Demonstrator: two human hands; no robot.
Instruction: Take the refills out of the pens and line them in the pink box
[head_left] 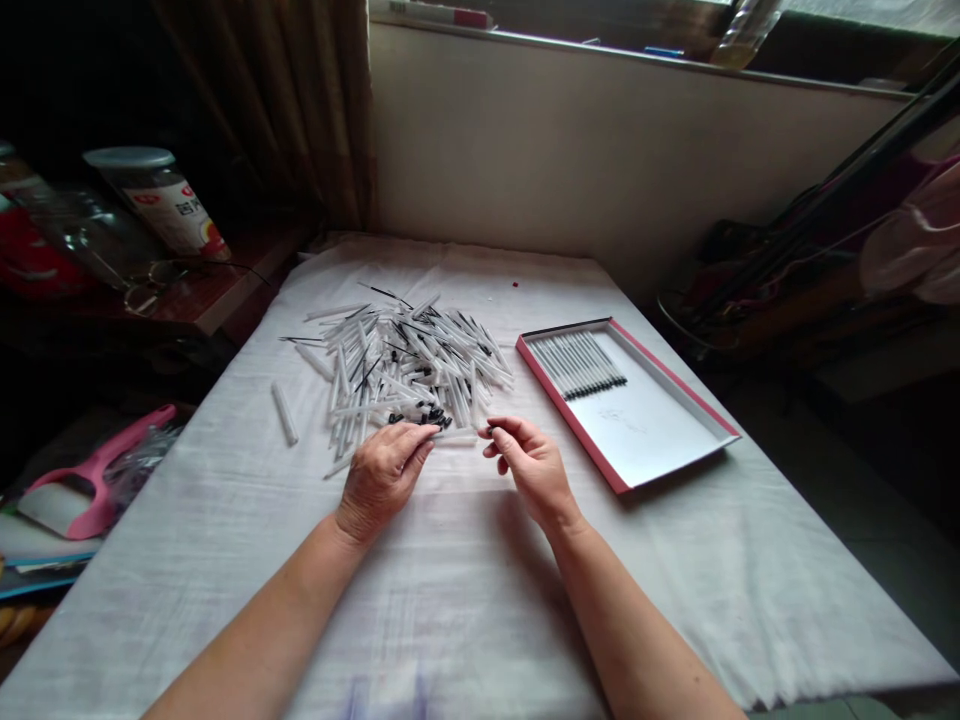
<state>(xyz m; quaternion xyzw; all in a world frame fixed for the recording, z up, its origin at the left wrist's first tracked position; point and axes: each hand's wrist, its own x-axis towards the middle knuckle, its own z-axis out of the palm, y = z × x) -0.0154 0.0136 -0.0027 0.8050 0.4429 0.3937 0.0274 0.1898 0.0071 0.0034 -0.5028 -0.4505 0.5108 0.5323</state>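
A heap of white pen tubes and thin black-tipped refills (pixel 409 365) lies on the white cloth. At its near edge my left hand (pixel 382 472) pinches one end of a white tube (pixel 456 437). My right hand (pixel 529 462) pinches the tube's other end, so the tube spans between both hands. Right of the heap sits a shallow red-edged box lid (pixel 660 430) with a row of assembled pens (pixel 581 362) at its far end.
One stray tube (pixel 284 413) lies left of the heap. The cloth-covered table (pixel 465 590) ends near a wall. A side shelf at left holds jars (pixel 161 200) and glasses. Pink scissors-like tool (pixel 97 480) lies lower left. Clutter stands at right.
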